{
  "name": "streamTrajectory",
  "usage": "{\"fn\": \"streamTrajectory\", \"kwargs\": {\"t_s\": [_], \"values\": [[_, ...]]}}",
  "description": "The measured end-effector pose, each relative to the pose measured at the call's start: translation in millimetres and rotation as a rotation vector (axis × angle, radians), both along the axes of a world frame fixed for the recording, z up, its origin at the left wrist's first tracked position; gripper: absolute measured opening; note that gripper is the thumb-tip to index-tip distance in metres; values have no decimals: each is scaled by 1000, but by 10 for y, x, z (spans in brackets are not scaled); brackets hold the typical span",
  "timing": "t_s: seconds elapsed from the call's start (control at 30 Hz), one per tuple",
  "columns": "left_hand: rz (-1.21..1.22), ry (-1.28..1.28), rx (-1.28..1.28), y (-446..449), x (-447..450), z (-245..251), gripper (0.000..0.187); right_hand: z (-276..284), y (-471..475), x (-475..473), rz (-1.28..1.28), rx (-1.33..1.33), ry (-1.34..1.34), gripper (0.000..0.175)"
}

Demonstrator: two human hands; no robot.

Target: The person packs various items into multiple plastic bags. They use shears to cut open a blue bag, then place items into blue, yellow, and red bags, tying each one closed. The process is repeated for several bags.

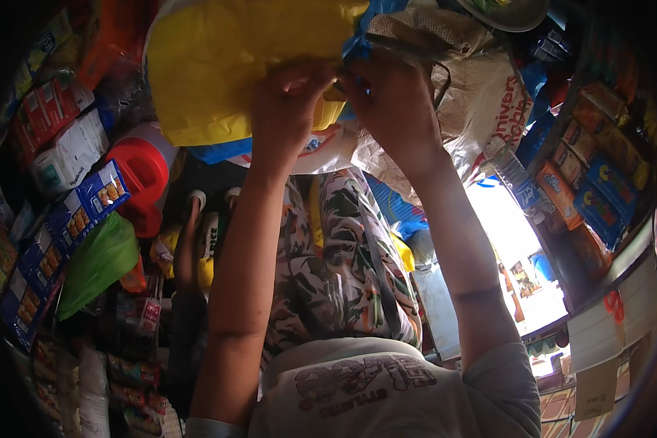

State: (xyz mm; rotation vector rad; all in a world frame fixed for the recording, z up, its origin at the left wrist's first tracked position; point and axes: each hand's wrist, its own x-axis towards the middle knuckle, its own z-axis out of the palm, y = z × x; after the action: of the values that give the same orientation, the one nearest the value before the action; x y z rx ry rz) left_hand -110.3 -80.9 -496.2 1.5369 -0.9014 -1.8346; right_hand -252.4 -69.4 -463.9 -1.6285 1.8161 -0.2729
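A large yellow plastic bag [208,71] lies across the top of the view. My left hand [287,104] is in front of its right part, with fingers curled and thumb pinching at its edge. My right hand [391,101] meets it there, thumb and fingertips pinched on the same edge. Shadow and blur hide the exact fold between the fingertips. Blue plastic [361,41] shows just behind my right fingers. A beige woven sack [432,33] with printed writing stands right of my right hand. Below the yellow bag is a white printed bag [331,148].
Blue snack packs [76,219], a green plastic bag [101,263] and a red plastic lid [142,175] crowd the left. Shelved biscuit packs [605,191] line the right. A person's foot [195,200] shows left of my patterned trousers [345,263]. A metal pan [506,13] is at top right.
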Motion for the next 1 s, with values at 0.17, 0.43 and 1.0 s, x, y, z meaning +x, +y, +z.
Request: {"fn": "streamTrajectory", "kwargs": {"t_s": [0.17,0.43,1.0], "values": [[64,23,4,37,-24,-25,20,-42,-31,-40,181,-52,68,12],[-35,-160,1,79,-100,151,18,-12,-128,-124,300,-30,244,11],[-246,-409,-646,-36,-14,245,10,57,6,-104,-352,62,-467,9]]}}
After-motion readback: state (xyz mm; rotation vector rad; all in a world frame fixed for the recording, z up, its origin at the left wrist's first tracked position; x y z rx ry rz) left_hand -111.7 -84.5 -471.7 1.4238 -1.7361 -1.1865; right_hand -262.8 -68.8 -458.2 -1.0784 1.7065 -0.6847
